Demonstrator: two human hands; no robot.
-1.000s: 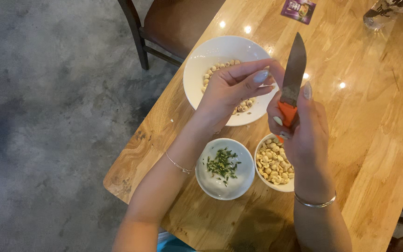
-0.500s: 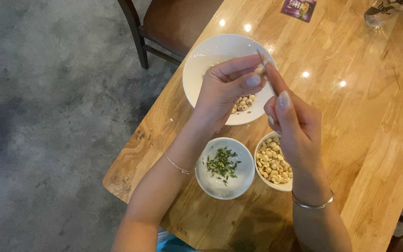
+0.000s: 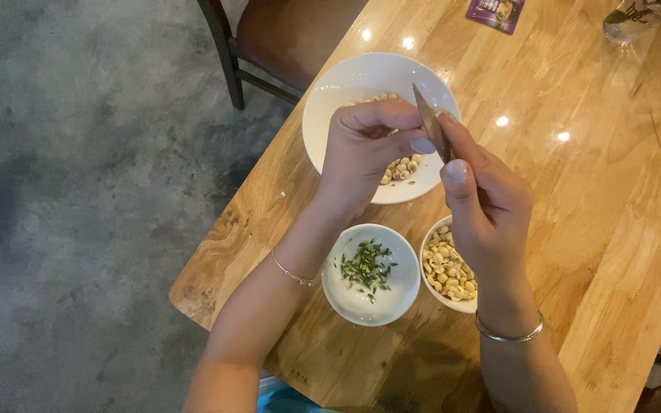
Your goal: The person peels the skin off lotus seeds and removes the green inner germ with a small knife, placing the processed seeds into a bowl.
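My left hand (image 3: 369, 149) hovers over a large white bowl (image 3: 338, 84) of pale round seeds and pinches one small seed, mostly hidden by the fingers. My right hand (image 3: 487, 199) grips a knife (image 3: 430, 122); its orange handle is hidden in my palm and the dark blade points up-left against the left fingertips. Below my hands stand a small white bowl of green bits (image 3: 371, 275) and another small white bowl of split pale seeds (image 3: 445, 271).
The bowls rest near the corner of a wooden table (image 3: 613, 229). A purple packet (image 3: 495, 14) and a clear bottle (image 3: 640, 19) lie at the far edge. A dark wooden chair (image 3: 269, 38) stands beyond the table, over grey concrete floor (image 3: 78, 191).
The knife swung down from an upright, flat-on pose to an edge-on tilt against the left fingertips. My hands closed together over the large bowl.
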